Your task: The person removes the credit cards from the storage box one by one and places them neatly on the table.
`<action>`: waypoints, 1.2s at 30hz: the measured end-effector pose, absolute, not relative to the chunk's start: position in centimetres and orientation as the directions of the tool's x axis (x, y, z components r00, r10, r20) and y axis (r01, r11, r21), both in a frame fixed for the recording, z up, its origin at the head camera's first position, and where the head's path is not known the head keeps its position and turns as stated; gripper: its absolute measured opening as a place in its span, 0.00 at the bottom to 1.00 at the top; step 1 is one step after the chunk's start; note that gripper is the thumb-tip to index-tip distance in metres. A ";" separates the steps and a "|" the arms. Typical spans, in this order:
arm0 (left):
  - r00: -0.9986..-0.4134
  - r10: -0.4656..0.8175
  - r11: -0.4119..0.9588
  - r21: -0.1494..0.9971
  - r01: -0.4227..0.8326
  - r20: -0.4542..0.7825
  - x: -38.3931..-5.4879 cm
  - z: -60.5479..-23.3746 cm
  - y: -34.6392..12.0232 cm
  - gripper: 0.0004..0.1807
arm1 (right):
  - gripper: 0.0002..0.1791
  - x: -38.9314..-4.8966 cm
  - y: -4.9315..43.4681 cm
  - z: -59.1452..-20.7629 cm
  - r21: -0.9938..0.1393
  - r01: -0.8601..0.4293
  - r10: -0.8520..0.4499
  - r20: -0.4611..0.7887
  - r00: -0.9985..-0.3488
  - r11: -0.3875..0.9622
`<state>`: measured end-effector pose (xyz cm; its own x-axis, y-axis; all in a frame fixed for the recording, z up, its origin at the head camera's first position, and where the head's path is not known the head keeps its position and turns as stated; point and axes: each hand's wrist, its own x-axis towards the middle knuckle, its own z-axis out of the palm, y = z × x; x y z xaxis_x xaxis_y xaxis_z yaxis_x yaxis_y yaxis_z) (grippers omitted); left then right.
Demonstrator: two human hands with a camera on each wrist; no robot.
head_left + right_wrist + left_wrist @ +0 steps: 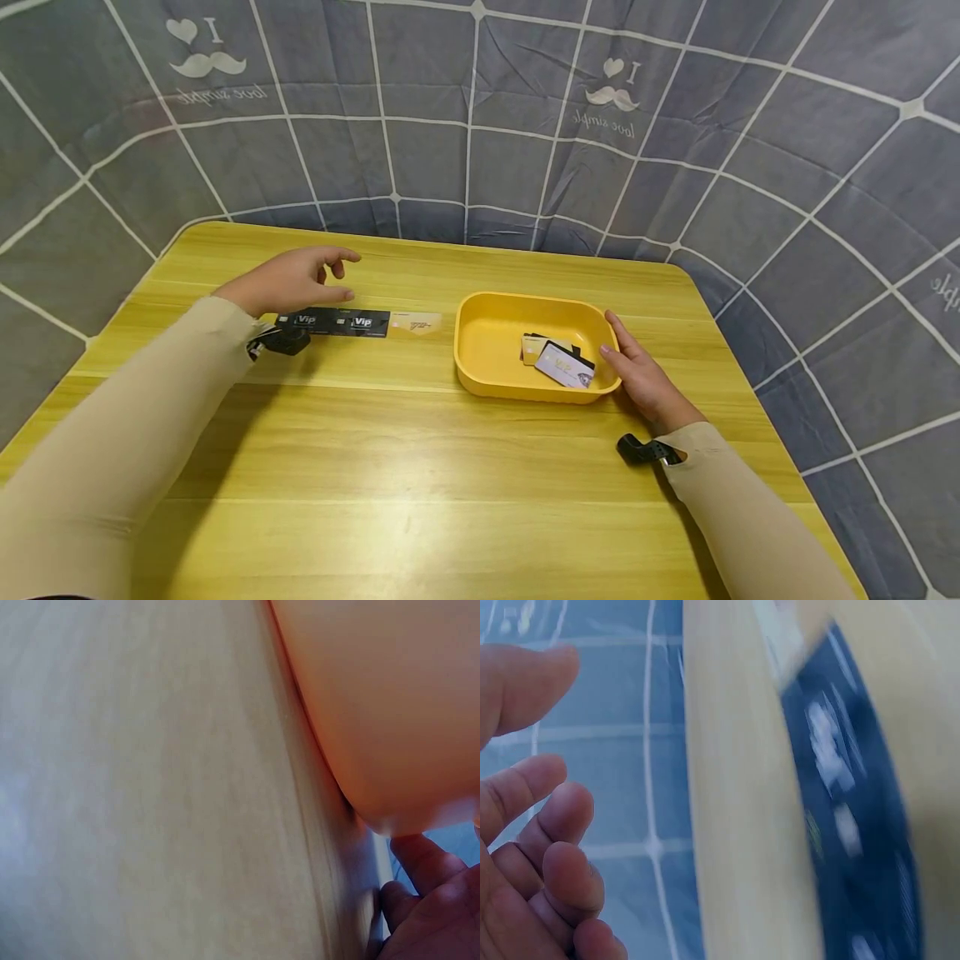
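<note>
Black cards (333, 322), flat on the table (375, 467) and left of the yellow basket (517, 389), with a pale gold card (416, 322) at the right end of the same row. Long axis of the row from left to right, pointing at the basket's left wall; only a narrow strip of wood between gold card and basket. Left end of the row partly hidden behind a black wrist device (285, 340).

Left hand (296, 279) nearer to the row by far: above its far side, thumb and bent fingers apart, nothing between them, fingertips toward the right. No contact with any card visible; in the left wrist view, well apart from the blurred black cards. By judgement, a reach toward the near side and slightly right to meet the gold card.

Right hand (641, 371) at the basket's right end, clamped on the wall, thumb over the rim and fingers along the outside. Inside, in the right half, a white card (562, 365) tilted across a yellowish card (534, 348); more floor free to the left.

Wide room on the near side of the row; less on the far side, toward the table's far edge and the grey curtain (435, 108).
</note>
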<state>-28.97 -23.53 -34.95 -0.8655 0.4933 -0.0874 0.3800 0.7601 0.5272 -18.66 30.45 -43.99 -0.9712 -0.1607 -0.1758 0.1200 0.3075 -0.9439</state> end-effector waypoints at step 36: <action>-0.512 0.836 0.534 0.503 0.679 -0.197 -28.5 -33.4 2.2 0.36 | 0.39 -19.0 30.7 -43.8 -0.945 0.148 -0.148 -0.197 -0.969 0.291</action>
